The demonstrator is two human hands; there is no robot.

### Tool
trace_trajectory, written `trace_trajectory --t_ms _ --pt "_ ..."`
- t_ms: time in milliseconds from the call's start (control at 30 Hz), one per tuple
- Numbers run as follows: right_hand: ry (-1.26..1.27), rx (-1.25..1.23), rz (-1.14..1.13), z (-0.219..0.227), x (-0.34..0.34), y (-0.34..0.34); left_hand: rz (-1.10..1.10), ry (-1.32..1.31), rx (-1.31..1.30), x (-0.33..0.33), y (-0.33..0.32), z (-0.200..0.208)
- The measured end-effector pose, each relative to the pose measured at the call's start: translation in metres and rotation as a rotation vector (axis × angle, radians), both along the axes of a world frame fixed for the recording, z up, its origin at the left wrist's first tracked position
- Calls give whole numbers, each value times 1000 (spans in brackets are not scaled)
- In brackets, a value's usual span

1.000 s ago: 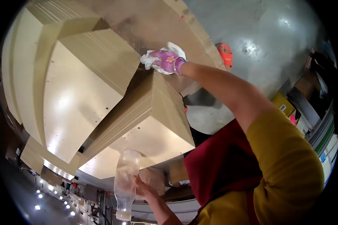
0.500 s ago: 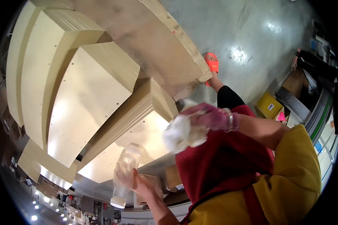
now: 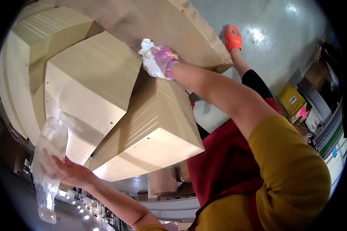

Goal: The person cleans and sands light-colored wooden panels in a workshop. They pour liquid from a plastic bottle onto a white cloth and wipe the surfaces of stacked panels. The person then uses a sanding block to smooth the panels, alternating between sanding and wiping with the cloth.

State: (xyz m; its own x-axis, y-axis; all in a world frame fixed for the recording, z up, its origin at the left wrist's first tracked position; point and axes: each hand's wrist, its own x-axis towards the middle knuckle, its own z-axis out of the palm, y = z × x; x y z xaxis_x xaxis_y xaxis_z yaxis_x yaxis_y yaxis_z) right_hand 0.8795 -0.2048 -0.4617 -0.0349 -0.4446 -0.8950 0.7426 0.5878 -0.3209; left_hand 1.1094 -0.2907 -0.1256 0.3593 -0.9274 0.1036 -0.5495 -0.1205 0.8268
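Observation:
My left hand is wrapped round a clear plastic bottle, tilted over the lower left side of the middle stack of cream panels. Stretched out to the far side, my right hand wears a purple glove and grips a crumpled white cloth. The cloth is by the far right corner of the middle stack, above the far end of the right stack of panels. Whether the cloth touches a panel I cannot tell.
More cream panels stand stacked at the left. A brown board with a pale edge lies beyond the stacks. To the right are a yellow box and my foot in an orange slipper on the grey floor.
My right hand has reached away and to the left with the cloth, from near my body to the far side of the stacks. The left hand has carried the bottle to the left.

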Motion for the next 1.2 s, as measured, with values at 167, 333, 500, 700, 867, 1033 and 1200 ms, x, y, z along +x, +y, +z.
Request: trace_trajectory --t_ms 167,333,500,700,867,1033,1200 --pt "351 274 166 22 45 -28 5 126 112 -3 -3 -30" --pt "-173 -122 -203 205 11 -7 372 182 162 -10 -1 -28" --pt "-294 -180 -99 309 -11 35 95 157 207 -26 1 -18" --pt "151 -127 -46 200 -118 54 55 169 216 -17 4 -12" --pt "1362 -724 938 53 -81 51 25 110 171 -24 -7 -23" --pt "153 -636 629 141 -16 60 19 41 157 -12 3 -27" --pt "402 -1008 606 109 -32 67 16 61 126 -12 6 -31"
